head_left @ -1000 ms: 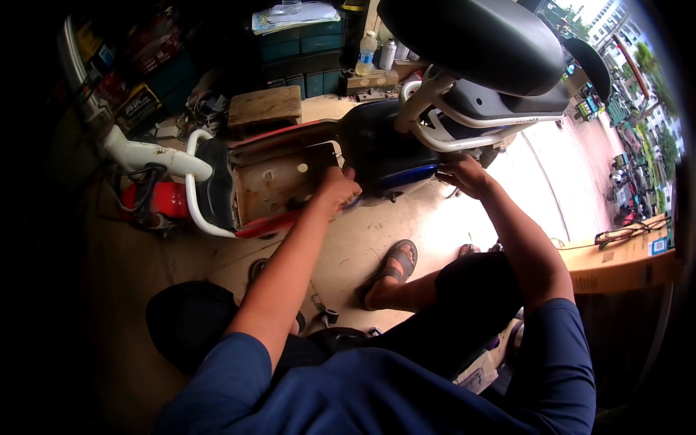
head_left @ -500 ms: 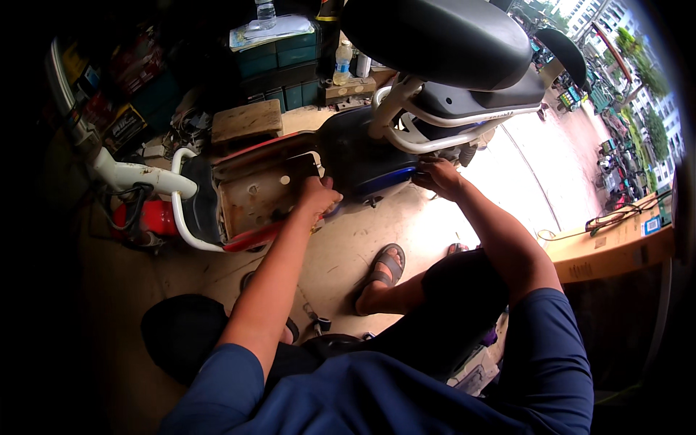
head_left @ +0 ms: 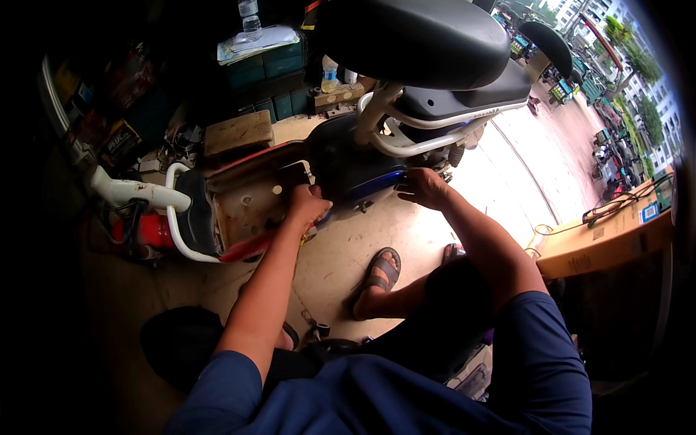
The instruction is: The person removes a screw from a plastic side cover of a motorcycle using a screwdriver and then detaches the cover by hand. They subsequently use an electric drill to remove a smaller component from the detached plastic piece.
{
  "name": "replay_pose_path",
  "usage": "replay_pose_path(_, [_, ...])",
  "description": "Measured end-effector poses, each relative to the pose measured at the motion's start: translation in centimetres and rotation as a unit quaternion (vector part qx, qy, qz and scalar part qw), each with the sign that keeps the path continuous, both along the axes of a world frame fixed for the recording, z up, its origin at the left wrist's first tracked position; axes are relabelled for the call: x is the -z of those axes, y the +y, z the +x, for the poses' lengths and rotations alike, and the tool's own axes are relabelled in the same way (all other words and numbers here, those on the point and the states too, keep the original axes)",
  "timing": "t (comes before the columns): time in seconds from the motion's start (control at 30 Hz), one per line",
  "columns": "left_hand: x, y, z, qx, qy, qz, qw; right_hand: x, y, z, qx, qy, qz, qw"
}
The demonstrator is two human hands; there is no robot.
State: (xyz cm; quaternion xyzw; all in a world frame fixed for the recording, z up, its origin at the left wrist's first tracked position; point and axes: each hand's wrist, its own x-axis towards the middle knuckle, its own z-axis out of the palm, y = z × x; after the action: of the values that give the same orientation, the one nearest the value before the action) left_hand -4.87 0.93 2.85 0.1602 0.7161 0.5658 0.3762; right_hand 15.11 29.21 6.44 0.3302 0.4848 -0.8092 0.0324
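A small scooter with its floor tray (head_left: 243, 206) uncovered stands sideways in front of me. Below its black seat (head_left: 428, 43) is a dark side panel (head_left: 362, 190) with a glossy blue strip. My left hand (head_left: 309, 206) is closed at the panel's front lower corner, beside the tray's rear edge; its fingertips are partly hidden. At the panel's rear end, my right hand (head_left: 426, 190) has its thumb and fingers about the edge, with the lower fingers slightly apart. A gap of light shows beneath the panel.
White frame tubes (head_left: 428, 151) curve above my right hand. Behind the scooter are a wooden block (head_left: 239, 133), stacked dark boxes (head_left: 264, 65) and a bottle (head_left: 330, 76). A cardboard box (head_left: 609, 243) lies at the right. My sandalled foot (head_left: 384, 270) rests on the floor below.
The whole view has shifted, so the scooter and both hands sit slightly further left and lower. Both hands stay at the same two ends of the panel; the right fingers have spread slightly.
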Motion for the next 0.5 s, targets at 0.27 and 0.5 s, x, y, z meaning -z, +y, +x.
replay_pose_path(0.27, [0.7,-0.5,0.0,0.035,0.085,-0.063,0.994,3.5,-1.6,-0.3,0.107,0.073,-0.137,0.982])
replay_pose_path(0.5, [0.8,-0.1,1.6,-0.023,0.160,-0.070,0.984,8.2,-1.3,-0.2,0.196,0.114,-0.135,0.964])
